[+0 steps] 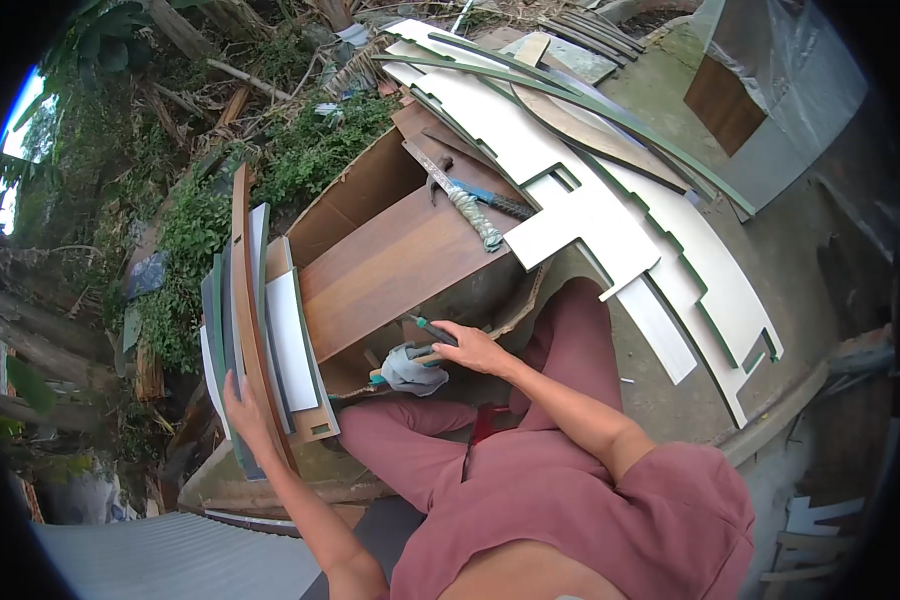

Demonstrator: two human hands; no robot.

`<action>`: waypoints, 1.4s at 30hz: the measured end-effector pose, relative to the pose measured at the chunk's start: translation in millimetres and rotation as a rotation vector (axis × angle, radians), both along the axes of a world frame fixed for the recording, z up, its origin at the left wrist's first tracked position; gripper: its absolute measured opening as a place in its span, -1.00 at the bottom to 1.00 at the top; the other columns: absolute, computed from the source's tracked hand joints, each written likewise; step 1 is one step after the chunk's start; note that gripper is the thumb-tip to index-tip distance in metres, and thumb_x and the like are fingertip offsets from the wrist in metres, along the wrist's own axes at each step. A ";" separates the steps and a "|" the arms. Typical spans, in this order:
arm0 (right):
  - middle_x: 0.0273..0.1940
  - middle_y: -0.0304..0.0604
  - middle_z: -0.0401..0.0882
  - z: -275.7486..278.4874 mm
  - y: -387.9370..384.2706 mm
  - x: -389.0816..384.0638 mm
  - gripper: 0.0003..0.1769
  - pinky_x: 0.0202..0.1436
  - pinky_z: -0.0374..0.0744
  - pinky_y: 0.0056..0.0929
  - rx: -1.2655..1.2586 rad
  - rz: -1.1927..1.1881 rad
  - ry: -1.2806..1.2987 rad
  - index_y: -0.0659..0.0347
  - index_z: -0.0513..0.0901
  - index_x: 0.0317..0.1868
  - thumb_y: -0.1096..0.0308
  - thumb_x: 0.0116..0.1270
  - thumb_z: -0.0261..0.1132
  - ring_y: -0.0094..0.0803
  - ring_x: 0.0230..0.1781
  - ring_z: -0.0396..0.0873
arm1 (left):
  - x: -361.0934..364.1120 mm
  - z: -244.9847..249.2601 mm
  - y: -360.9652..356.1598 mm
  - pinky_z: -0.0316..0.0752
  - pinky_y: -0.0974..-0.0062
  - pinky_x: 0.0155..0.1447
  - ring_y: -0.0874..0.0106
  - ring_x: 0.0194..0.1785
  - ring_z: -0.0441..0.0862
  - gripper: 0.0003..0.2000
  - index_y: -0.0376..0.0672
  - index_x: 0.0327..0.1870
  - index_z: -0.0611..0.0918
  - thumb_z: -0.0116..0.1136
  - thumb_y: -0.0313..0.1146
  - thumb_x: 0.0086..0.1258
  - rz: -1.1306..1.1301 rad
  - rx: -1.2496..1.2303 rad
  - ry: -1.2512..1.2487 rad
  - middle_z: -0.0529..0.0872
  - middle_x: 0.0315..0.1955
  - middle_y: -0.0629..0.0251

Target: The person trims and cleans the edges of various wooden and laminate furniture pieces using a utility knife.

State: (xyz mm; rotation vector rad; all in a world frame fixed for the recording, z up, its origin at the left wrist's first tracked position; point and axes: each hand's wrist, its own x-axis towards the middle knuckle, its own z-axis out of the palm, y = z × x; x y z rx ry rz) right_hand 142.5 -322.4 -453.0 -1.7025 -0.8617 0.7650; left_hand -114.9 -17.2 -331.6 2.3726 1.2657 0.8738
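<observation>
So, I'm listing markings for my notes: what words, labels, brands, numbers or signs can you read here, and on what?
None that can be read.
Cardboard box: no print visible on the sides in view.
White cut-out panels: no lettering visible.
Hammer and green-tipped tool in the right hand: too small to tell whether they carry any marking.
</observation>
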 end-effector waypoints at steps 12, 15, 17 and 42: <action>-0.47 -0.38 0.36 -49.3 -90.7 -32.9 -0.59 -0.46 0.36 -0.64 0.079 0.496 0.866 0.18 0.45 0.07 0.07 0.38 0.16 -0.68 -0.52 0.32 | 280.3 15.9 -295.7 0.41 0.37 0.17 0.14 0.11 0.54 -0.66 -0.27 0.08 0.52 0.16 -0.33 0.33 -1.273 -0.455 -0.004 0.57 0.05 0.04; -0.48 -0.42 0.36 -74.8 -95.1 -27.6 -0.52 -0.54 0.33 -0.67 -0.057 0.631 0.844 0.13 0.42 0.17 0.04 0.36 0.18 -0.70 -0.57 0.30 | 320.0 38.4 -313.5 0.36 0.36 0.24 0.20 0.19 0.49 -0.63 -0.22 0.14 0.50 0.13 -0.26 0.36 -1.344 -0.493 0.113 0.56 0.10 0.07; -0.48 -0.43 0.36 -85.1 -87.2 -27.3 -0.51 -0.54 0.33 -0.68 -0.050 0.643 0.844 0.11 0.43 0.18 0.03 0.35 0.18 -0.70 -0.57 0.31 | 354.6 41.6 -320.1 0.37 0.32 0.23 0.18 0.19 0.49 -0.58 -0.24 0.17 0.47 0.13 -0.24 0.37 -1.395 -0.372 0.142 0.54 0.11 0.05; -0.47 -0.44 0.40 -84.6 -89.1 -29.0 -0.67 -0.47 0.37 -0.68 -0.093 0.610 0.730 0.11 0.48 -0.12 0.03 0.34 0.19 -0.71 -0.53 0.33 | 412.2 121.2 -328.6 0.35 0.19 0.26 0.26 0.04 0.54 -0.54 -0.13 0.09 0.50 0.11 -0.71 0.11 -1.223 0.478 -0.646 0.57 -0.08 0.20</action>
